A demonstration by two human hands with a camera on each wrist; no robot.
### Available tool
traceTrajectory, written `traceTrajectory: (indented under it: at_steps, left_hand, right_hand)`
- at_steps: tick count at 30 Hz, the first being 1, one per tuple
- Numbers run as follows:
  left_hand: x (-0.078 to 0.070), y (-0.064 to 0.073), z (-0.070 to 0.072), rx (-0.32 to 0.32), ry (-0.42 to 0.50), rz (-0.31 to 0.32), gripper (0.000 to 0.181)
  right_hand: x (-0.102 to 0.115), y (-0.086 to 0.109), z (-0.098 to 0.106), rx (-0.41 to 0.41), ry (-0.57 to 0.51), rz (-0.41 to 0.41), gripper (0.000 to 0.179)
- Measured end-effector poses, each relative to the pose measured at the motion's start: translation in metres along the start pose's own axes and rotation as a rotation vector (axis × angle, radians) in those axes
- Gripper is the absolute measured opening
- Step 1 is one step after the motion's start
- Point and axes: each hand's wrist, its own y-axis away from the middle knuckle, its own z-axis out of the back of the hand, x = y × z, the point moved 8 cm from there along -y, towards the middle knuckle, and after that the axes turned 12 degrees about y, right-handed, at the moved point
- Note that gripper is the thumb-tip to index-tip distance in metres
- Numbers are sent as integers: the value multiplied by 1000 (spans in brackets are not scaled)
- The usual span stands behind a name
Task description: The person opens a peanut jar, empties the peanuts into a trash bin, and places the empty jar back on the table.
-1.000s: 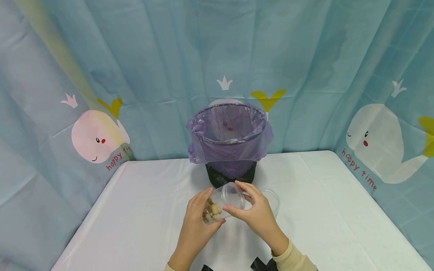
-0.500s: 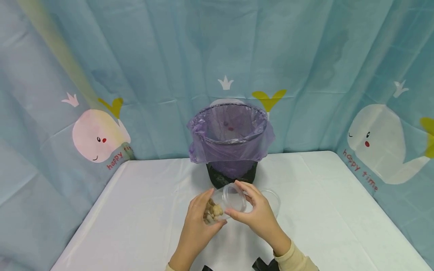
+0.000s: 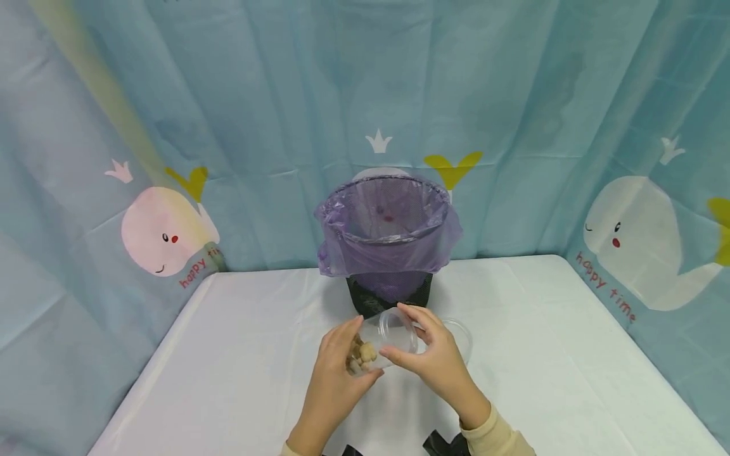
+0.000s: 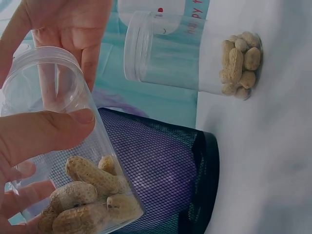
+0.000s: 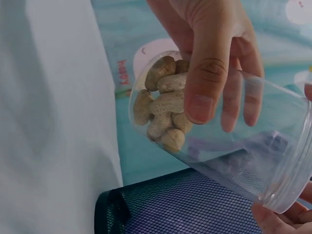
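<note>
Both hands hold a clear plastic jar (image 3: 393, 332), tilted with its rim toward the upper right in the head view. Whole peanuts (image 4: 80, 195) lie gathered at its bottom. My left hand (image 3: 333, 373) grips the body near the peanuts, thumb along the near side. At the rim, my right hand (image 3: 436, 361) curls thumb and fingers round the jar. Whether a clear lid covers the mouth, I cannot tell. A second clear jar (image 4: 175, 53) with peanuts in its base stands on the table, mostly hidden behind my right hand in the head view.
A black mesh bin (image 3: 359, 294) lined with a purple bag (image 3: 388, 253) stands just beyond the hands at the table's back. The white table (image 3: 239, 354) meets a blue printed curtain (image 3: 274, 126) on three sides. Black objects (image 3: 447, 444) show at the near edge.
The tilted jar and both hands have shifted very slightly to the right. Both hands keep the same hold, and the bin stays where it was.
</note>
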Motion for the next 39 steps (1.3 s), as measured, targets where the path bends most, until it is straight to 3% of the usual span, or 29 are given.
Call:
traceTrajectory:
  at_steps: [8, 17, 22, 39]
  left_hand:
    - [3, 2, -1, 19, 22, 25, 96]
    - [4, 2, -4, 25, 29, 32, 98]
    - [2, 2, -5, 21, 25, 21, 97]
    - [5, 2, -7, 37, 51, 57, 94]
  right_hand:
    - [0, 1, -2, 44, -6, 48, 69]
    - [-7, 2, 0, 61, 20, -55, 81]
    - [-10, 3, 2, 39, 31, -79, 76]
    - [-6, 3, -1, 91, 16, 55, 72]
